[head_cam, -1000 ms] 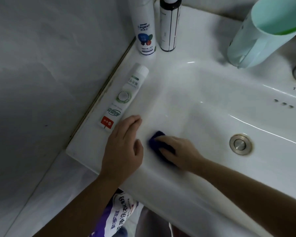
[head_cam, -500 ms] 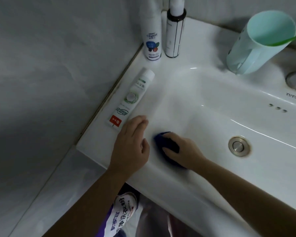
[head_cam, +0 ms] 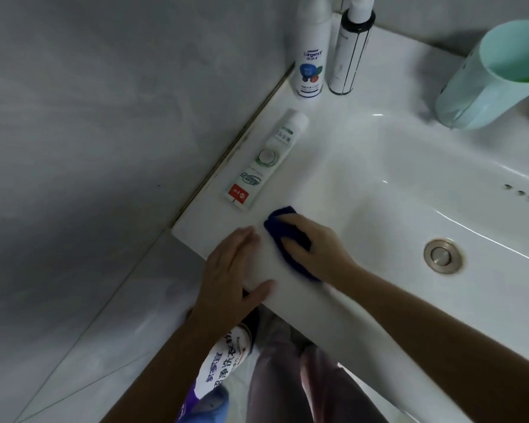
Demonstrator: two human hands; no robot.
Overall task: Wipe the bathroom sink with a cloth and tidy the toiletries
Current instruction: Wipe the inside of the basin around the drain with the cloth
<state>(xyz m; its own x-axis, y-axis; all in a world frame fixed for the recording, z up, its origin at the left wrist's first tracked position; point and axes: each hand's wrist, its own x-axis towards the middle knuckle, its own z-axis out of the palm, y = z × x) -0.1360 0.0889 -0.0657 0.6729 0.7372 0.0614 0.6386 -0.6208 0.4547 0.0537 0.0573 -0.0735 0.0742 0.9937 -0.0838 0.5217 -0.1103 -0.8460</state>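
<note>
White ceramic sink: front-left rim under wipe. Dark blue cloth is gripped, bunched, under the curled fingers of the right hand, just beside the left hand, which is laid flat, fingers straight, on the rim. White toothpaste tube lies just beyond the cloth. Judgement: even pressure and overlapping strokes advised; tube to be lifted first.
</note>
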